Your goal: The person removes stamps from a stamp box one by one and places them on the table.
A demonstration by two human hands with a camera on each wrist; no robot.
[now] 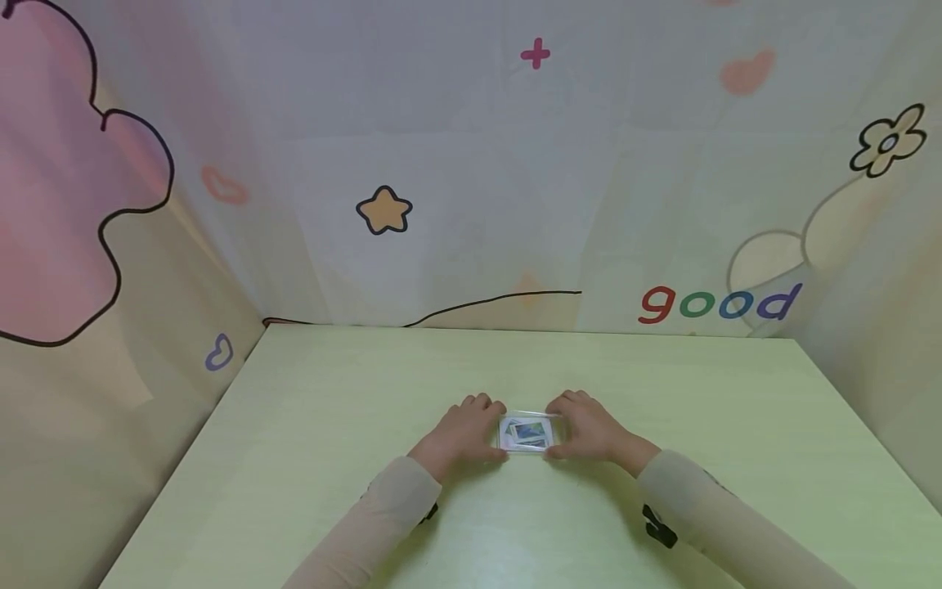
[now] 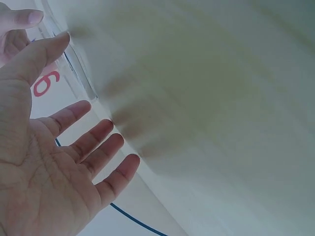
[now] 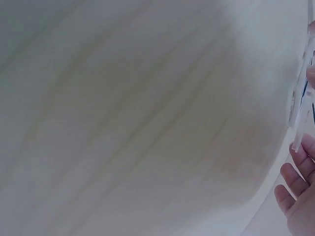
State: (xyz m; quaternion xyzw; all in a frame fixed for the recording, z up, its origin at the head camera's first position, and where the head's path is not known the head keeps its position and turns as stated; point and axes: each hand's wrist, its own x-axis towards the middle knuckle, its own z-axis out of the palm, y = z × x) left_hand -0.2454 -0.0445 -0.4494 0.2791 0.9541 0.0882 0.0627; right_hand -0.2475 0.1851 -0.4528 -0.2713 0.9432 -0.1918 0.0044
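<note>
A small clear plastic box with printed picture cards showing through it lies on the table between both hands. At its left end, my left hand holds it with the thumb at the near corner and fingers at the far corner. My right hand grips the opposite end in the same way, thumb nearest me. In the left wrist view the thumb and index tip meet the box's clear edge, the other fingers spread beside it. The right wrist view catches only part of the right hand by the box's edge.
The pale table reaches back to a printed cloth hanging behind it, with similar cloth at both sides. A star, hearts, a flower and the word "good" are printed on it. Dark straps show at the wrists under the sleeves.
</note>
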